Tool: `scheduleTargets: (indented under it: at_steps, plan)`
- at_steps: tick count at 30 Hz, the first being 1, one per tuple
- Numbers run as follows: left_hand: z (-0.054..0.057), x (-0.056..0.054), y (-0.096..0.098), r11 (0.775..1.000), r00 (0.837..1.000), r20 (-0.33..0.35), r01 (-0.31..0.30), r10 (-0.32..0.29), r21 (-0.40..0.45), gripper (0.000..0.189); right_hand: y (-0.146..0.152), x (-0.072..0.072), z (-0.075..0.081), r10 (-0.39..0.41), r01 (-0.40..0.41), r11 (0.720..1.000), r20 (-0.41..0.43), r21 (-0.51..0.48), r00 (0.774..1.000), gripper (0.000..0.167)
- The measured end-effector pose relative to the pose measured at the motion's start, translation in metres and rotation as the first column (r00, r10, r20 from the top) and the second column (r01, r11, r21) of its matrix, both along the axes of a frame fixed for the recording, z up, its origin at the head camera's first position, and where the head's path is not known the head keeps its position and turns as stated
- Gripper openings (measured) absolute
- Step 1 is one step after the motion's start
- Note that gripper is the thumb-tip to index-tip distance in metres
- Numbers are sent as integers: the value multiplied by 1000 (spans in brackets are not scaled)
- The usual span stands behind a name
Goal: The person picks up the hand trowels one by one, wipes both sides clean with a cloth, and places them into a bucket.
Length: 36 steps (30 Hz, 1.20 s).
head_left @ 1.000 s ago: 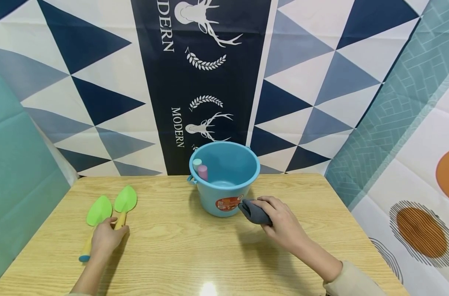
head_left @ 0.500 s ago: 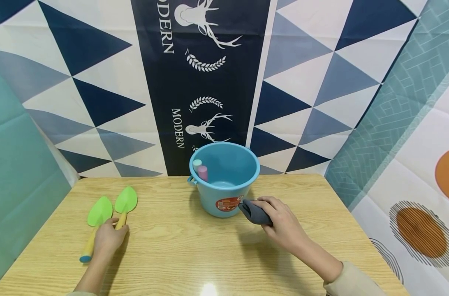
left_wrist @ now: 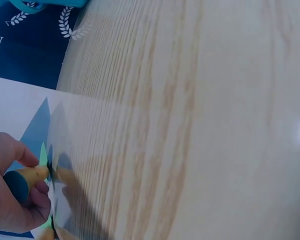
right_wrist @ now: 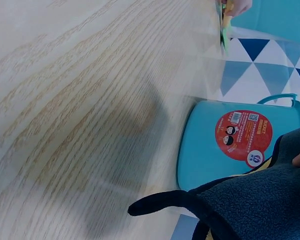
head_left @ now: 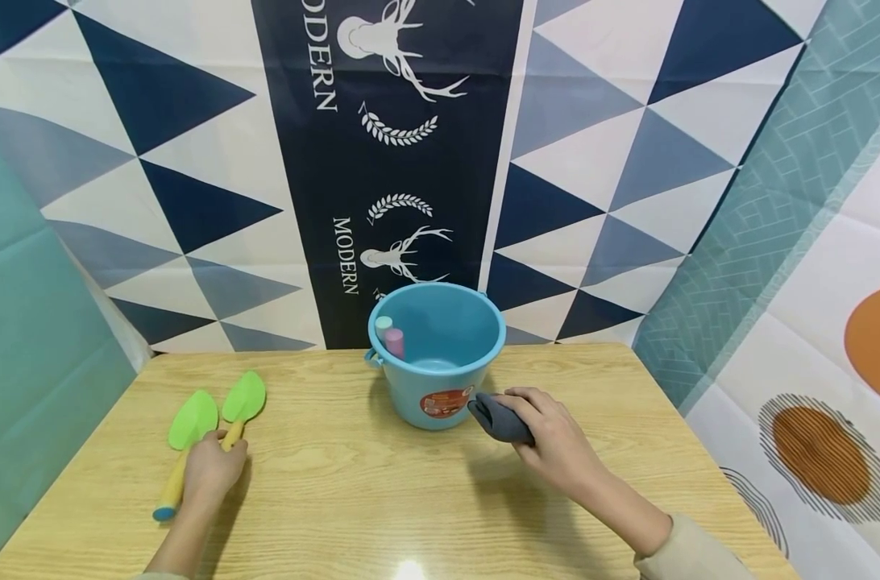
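One trowel (head_left: pixel 245 396), its green blade leaf-shaped, is at the left of the wood-grained desk (head_left: pixel 338 483), its yellow handle (head_left: pixel 233 435) pinched by the left hand (head_left: pixel 213 470); a matching trowel (head_left: pixel 193 420) lies beside it. Well apart, the right hand (head_left: pixel 554 439) grips a folded, fuzzy dark cloth (head_left: pixel 501 419) near a round blue bucket (head_left: pixel 443 382).

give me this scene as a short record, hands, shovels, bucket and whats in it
left hand: grips green shovel by its yellow handle
right hand: holds dark folded cloth
second shovel: on table, unheld
bucket: blue, upright, red label
bucket contents: pale green item, pink item
cloth touching bucket: cannot tell
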<state>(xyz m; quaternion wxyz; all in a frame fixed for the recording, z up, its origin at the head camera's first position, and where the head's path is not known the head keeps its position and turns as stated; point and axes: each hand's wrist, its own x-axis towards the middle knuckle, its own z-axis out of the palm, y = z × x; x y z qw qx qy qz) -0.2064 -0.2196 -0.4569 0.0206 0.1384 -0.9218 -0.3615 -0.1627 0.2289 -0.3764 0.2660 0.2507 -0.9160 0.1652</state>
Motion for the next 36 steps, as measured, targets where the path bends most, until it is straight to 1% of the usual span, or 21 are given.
scheduleTargets:
  at_steps: [7, 11, 15, 22, 29, 33, 36]
  plan:
    - [-5, 1, -2, 1000, 998, -58, -22, 22, 2, 54, 0, 1, 1, -2, 2, 1000, -4, 5, 1000, 54]
    - [-6, 2, -4, 1000, 998, -61, -26, 26, 2, 52, -1, 1, 1, -5, 5, 1000, 2, 8, 1000, 54]
    - [-4, 5, -5, 1000, 998, -60, -12, 12, 13, 52, -1, 1, 1, -7, 7, 1000, 5, 8, 1000, 55]
    - [4, 9, -3, 999, 996, -79, 26, -28, -33, 49, -1, 1, 1, -7, 7, 1000, 4, 10, 1000, 55]
    - [13, 15, 2, 998, 994, -91, 50, -54, -48, 49, -2, 0, 2, 0, 0, 1000, 2, 14, 1000, 55]
    - [20, 19, 5, 996, 991, -111, 65, -72, -65, 47, -3, 0, 2, 2, -2, 1000, 0, 17, 1000, 54]
    - [23, 22, 8, 995, 990, -113, 79, -87, -66, 45, -4, 0, 2, 2, -2, 1000, 3, 18, 1000, 54]
